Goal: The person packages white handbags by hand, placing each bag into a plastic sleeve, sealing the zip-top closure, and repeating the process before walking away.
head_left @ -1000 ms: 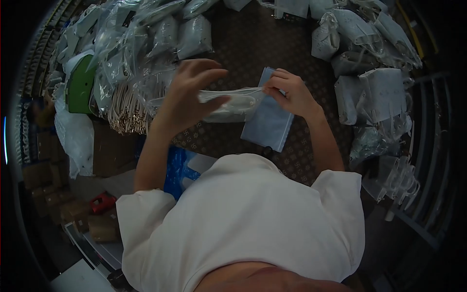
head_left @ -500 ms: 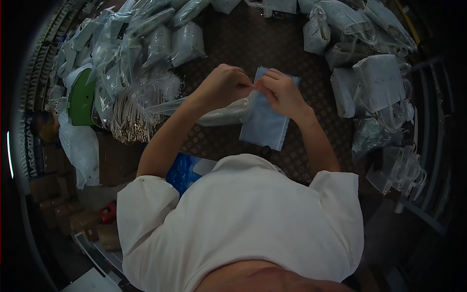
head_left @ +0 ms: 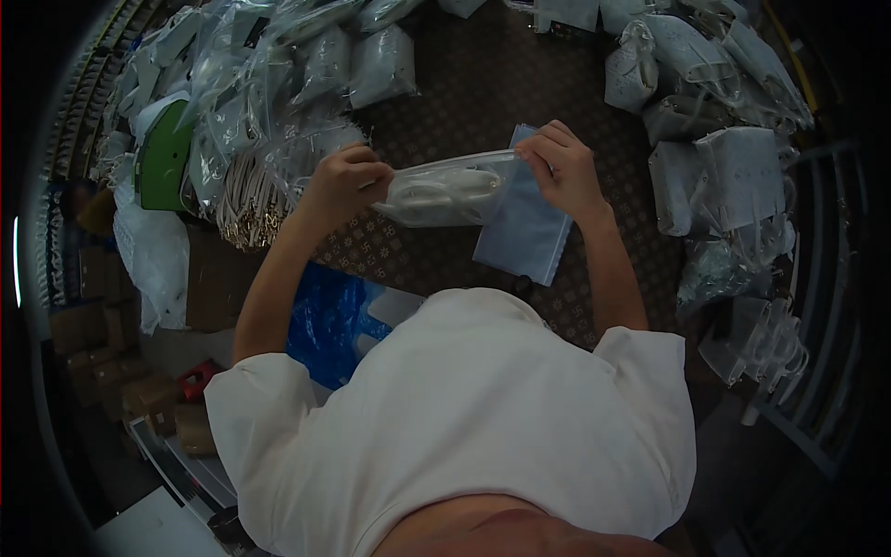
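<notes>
- Clear plastic bag [head_left: 441, 209] with a pale item inside stretches between my hands, over the brown patterned table [head_left: 473, 79]
- I pinch its left end in my left hand [head_left: 351, 181] and its right end in my right hand [head_left: 564, 169]
- Flat bluish sleeves [head_left: 527, 227] lie partly beneath the bag's right end
- Wrapped packages [head_left: 382, 70], pale straps [head_left: 252, 200] and a green piece [head_left: 163, 160] crowd my left side
- White bundles [head_left: 735, 176] line my right

- The left grip [head_left: 347, 180] hid one corner of the clear pouch [head_left: 413, 215].
- Plastic blurred the pale item [head_left: 450, 187] inside.
- The right grip [head_left: 561, 169] covered part of the bluish plastic [head_left: 522, 234].
- Some white bags [head_left: 568, 13] ran out of my sight up top.
</notes>
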Action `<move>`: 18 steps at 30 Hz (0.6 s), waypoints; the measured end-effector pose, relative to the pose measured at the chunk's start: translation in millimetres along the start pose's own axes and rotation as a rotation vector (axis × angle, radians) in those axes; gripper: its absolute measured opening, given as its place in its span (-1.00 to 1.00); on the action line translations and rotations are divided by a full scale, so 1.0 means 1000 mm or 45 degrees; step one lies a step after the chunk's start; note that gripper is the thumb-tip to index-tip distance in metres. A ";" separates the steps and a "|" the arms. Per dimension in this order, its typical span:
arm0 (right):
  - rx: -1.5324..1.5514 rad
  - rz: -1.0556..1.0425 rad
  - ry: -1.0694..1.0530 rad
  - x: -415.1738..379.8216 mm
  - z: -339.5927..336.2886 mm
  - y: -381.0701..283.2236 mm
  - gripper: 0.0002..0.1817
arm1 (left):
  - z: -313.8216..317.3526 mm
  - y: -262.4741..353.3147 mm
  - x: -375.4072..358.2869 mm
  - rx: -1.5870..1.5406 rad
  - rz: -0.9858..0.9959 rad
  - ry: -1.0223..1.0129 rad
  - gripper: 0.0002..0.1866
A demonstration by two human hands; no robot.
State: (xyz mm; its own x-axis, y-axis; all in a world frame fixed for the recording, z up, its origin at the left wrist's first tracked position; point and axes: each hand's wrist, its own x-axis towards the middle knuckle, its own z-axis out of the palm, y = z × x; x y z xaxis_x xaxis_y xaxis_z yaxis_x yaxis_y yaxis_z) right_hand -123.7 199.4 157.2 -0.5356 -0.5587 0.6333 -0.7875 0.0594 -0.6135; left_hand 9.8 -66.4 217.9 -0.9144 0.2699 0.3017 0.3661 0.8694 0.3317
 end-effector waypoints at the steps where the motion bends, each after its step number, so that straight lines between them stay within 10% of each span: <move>1: 0.033 -0.010 -0.013 0.002 0.003 0.000 -0.97 | -0.008 -0.007 -0.012 -0.028 -0.067 -0.062 -0.88; 18: -0.053 0.012 -0.171 0.010 -0.009 -0.018 -0.98 | 0.046 0.043 0.092 -0.428 0.025 -0.250 -0.86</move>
State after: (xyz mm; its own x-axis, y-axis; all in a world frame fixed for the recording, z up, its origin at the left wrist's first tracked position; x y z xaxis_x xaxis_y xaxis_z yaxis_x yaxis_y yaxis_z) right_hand -117.6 200.3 178.7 -0.4994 -0.6634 0.5573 -0.7962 0.0979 -0.5970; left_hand -66.4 15.1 218.5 -0.9102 0.3879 0.1449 0.3905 0.6878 0.6119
